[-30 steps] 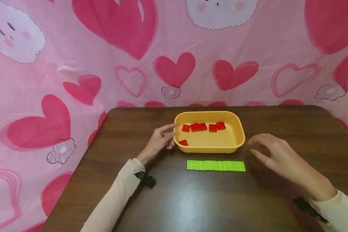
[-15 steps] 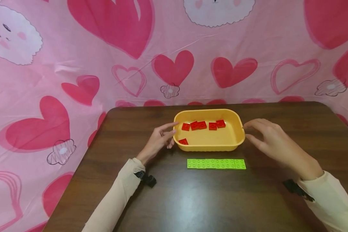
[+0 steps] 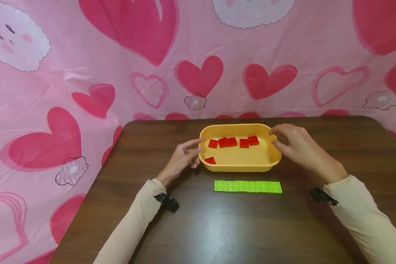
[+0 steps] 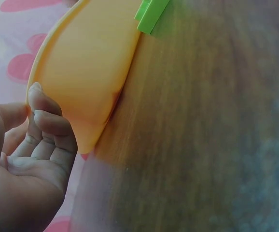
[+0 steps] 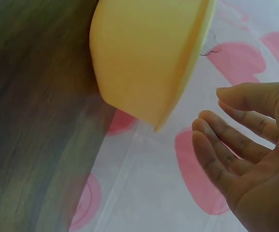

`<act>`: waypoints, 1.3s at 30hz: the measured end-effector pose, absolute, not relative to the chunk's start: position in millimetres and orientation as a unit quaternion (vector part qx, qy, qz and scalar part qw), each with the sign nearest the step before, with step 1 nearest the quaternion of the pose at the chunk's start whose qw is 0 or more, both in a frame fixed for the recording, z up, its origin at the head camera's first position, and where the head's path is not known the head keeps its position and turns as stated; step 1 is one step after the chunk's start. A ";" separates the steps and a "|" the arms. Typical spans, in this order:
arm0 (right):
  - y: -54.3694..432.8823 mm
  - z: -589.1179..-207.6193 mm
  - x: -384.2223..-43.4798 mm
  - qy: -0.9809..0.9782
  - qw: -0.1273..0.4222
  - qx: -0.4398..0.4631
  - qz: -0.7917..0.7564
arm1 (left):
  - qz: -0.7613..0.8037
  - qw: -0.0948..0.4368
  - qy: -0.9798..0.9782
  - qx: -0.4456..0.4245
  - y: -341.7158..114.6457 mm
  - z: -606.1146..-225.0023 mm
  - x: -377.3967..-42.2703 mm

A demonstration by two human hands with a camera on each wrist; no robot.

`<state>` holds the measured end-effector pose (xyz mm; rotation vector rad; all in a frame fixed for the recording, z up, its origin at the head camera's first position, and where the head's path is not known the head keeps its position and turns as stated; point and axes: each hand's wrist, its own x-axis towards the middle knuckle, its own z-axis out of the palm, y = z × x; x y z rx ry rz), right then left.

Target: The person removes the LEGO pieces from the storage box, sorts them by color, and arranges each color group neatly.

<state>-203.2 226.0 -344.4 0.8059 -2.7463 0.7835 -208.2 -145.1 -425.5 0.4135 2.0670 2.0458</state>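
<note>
My left hand (image 3: 182, 158) pinches the left rim of a yellow plastic basin (image 3: 239, 168). In the left wrist view, the thumb and fingers of that hand (image 4: 31, 164) meet at the basin's rim (image 4: 45, 46). Several flat red building bricks (image 3: 231, 142) lie inside, most along the back, and another red brick (image 3: 210, 160) is at the front left corner. Over the basin's right end is my right hand (image 3: 300, 148), its fingers loosely bent and apart from the thumb. The right wrist view shows nothing in this hand (image 5: 253, 145).
In front of the basin, several flat lime green bricks (image 3: 247, 186) form a straight row on the dark wooden table (image 3: 217, 227). A pink cloth (image 3: 118, 66) with hearts hangs behind the table and along its left side.
My right hand has moved left and away from me, from beside the basin to above its right end. The left hand stays at the left rim, and the bricks keep their places.
</note>
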 end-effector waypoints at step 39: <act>179.6 -386.9 -263.3 -0.942 -0.014 0.322 0.094 | 0.690 0.100 0.702 0.144 -146.2 -426.1 -207.1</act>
